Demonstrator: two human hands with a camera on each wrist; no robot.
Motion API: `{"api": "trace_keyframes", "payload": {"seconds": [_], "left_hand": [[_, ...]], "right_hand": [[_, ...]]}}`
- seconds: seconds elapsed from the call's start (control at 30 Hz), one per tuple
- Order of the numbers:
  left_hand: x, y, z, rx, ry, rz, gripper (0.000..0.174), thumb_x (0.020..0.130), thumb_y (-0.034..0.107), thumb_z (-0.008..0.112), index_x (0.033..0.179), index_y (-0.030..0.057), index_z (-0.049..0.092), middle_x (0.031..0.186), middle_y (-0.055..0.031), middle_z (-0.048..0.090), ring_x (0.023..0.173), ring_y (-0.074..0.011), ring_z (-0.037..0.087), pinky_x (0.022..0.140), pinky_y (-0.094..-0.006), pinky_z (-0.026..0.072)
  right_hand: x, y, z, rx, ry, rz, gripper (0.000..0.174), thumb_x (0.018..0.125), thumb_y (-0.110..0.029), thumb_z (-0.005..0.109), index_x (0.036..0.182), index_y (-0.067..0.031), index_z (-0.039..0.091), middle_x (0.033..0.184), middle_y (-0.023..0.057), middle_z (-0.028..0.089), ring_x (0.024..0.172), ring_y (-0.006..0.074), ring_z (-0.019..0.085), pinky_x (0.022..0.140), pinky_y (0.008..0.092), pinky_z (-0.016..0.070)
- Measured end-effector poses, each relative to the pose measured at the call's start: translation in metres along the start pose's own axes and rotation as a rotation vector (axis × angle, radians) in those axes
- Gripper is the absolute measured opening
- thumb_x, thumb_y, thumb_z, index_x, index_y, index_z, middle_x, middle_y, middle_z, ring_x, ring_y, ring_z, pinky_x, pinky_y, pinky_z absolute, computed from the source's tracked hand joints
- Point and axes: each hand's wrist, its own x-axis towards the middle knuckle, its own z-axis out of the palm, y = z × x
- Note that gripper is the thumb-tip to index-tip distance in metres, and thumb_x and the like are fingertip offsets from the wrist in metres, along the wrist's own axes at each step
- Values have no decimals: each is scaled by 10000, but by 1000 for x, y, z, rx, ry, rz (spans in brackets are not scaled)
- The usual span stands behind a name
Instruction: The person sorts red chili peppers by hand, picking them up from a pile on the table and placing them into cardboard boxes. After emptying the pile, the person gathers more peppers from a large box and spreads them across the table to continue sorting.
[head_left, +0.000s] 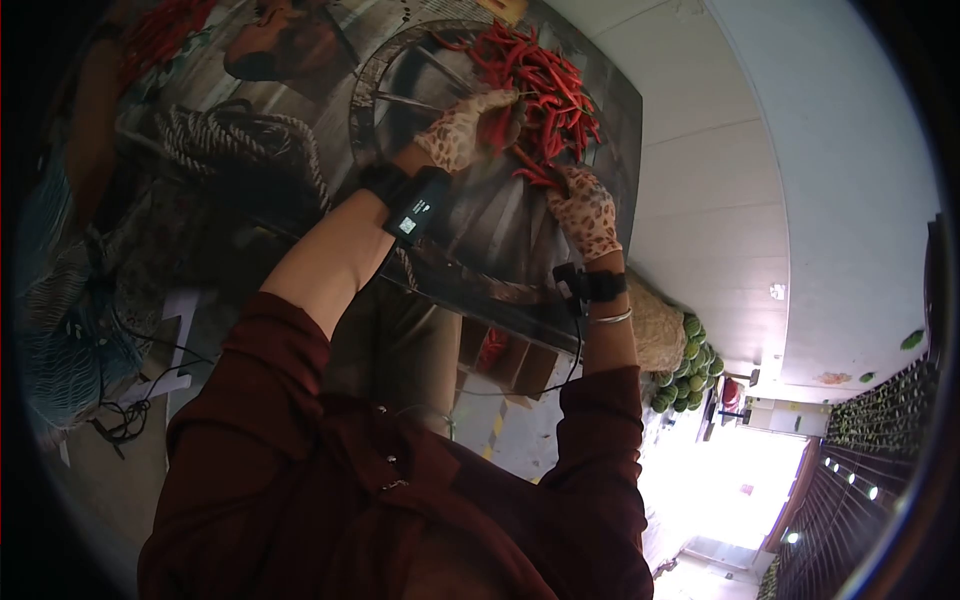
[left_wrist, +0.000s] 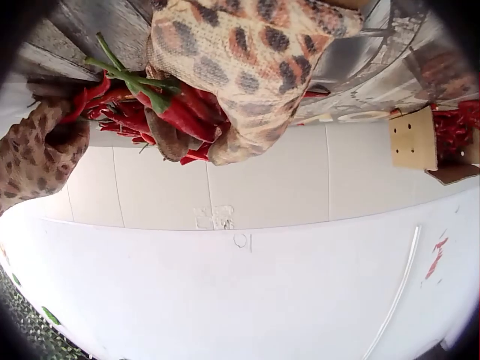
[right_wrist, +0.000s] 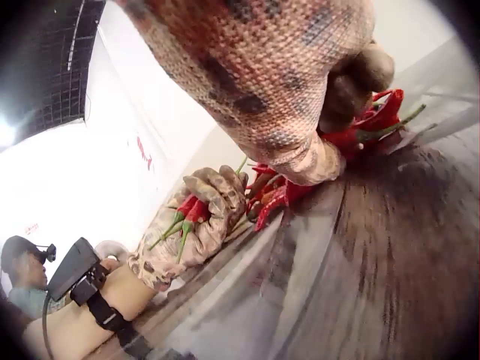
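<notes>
Both hands wear spotted gloves. In the head view the left hand (head_left: 465, 132) is at the near-left side of a heap of red chilli peppers (head_left: 548, 85), and the right hand (head_left: 585, 212) is at its lower end. Curled fingers of the left hand (left_wrist: 240, 64) grip red peppers (left_wrist: 187, 116) with green stems, which point out of the grip. In the right wrist view the right hand (right_wrist: 262, 82) has its thumb and fingers closed around red peppers (right_wrist: 382, 114) low over the surface. The right palm is hidden.
A printed table surface (head_left: 480, 225) lies under the heap. Coiled rope (head_left: 235, 140) appears at the left, with more red peppers (head_left: 160, 40) beyond and another person's arm (head_left: 90, 140). A cardboard box (left_wrist: 412, 139) holds peppers. Green round fruit (head_left: 690, 370) sit beside a sack (head_left: 652, 325).
</notes>
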Motion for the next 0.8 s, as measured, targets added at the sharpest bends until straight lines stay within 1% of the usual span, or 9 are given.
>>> {"api": "trace_keyframes", "payload": {"seconds": [0.2,0.3,0.37,0.4,0.47,0.5,0.6,0.73,0.8], "left_hand": [[-5,2,3,32,20,-13,186,917,228,547,1000,85,632,876,-34,670,748,-131,638,610,-256,495],[-5,0,-2,0,22,-16,189,923,211,536,1013,67,619,920,-45,664,776,-133,641,664,-273,523],[-2,-9,-16,853,-142,625,288,912,97,545,1180,-8,544,1108,-127,609,985,-192,622,866,-302,540],[-3,-6,-12,855,-144,620,288,912,97,545,1180,-8,544,1108,-127,609,985,-192,622,866,-302,540],[-7,3,4,-147,-76,-38,388,870,2,549,1251,-18,480,1226,-134,541,1104,-188,559,962,-300,490],[-9,2,6,-144,-76,-39,388,870,2,549,1251,-18,480,1226,-134,541,1104,-188,559,962,-300,490],[-11,2,-1,391,-43,137,443,848,-54,533,1280,-23,441,1281,-121,498,1152,-184,520,964,-281,485],[14,-13,-48,1225,-202,708,404,869,-6,529,1266,-11,458,1241,-109,527,1131,-183,534,979,-291,462],[-6,4,-13,-14,43,-119,424,854,-1,553,1267,-4,459,1239,-109,527,1145,-180,523,1017,-305,428]], "right_hand": [[-5,-3,0,-121,35,6,390,776,-243,614,1093,-18,623,1009,163,647,969,304,621,828,371,486],[-5,4,-10,347,-79,205,366,815,-219,613,1113,-7,626,886,122,673,752,177,640,683,290,496],[-3,11,-13,618,50,213,298,833,-214,609,1032,3,652,726,53,625,602,85,541,556,238,431],[-1,7,-17,622,51,218,298,833,-214,609,1032,3,652,726,53,625,602,85,541,556,238,431],[8,-12,-36,737,55,231,283,796,-228,630,912,30,642,700,70,595,603,111,518,562,268,431],[12,-22,-40,646,65,228,286,800,-237,628,892,34,632,710,80,609,612,126,528,569,287,430],[35,-38,-27,708,103,156,289,801,-249,627,888,27,633,699,94,600,627,143,534,595,299,437],[56,-50,3,649,149,69,285,824,-245,640,981,-8,657,792,62,641,687,114,568,628,272,451],[61,-52,7,572,168,59,298,821,-245,640,1004,-11,652,856,103,669,756,166,617,697,286,473]]}}
